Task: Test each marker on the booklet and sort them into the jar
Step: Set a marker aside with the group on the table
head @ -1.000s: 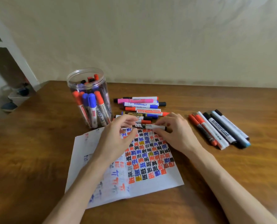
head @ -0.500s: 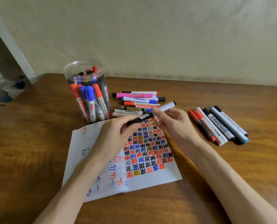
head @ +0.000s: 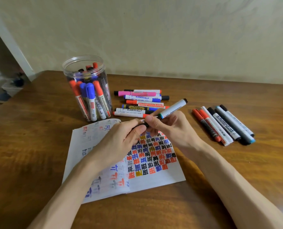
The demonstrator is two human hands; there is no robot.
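Note:
A white marker (head: 173,108) with a black end slants up to the right above the booklet (head: 155,180). My right hand (head: 168,128) grips its barrel. My left hand (head: 119,142) pinches its black cap end, which is mostly hidden between the fingers. The open booklet lies on the table, covered in red, blue and black test marks. A clear plastic jar (head: 86,86) with several red, blue and black markers stands at the back left. A pile of loose markers (head: 140,103) lies behind the booklet.
Another row of red, white and black markers (head: 223,124) lies on the right of the wooden table (head: 30,146). A pale wall runs behind the table. A doorway with floor clutter (head: 8,86) opens at the far left.
Both hands have lifted the white marker from the pile's edge above the booklet and tilted its far end up to the right. The view has shifted slightly.

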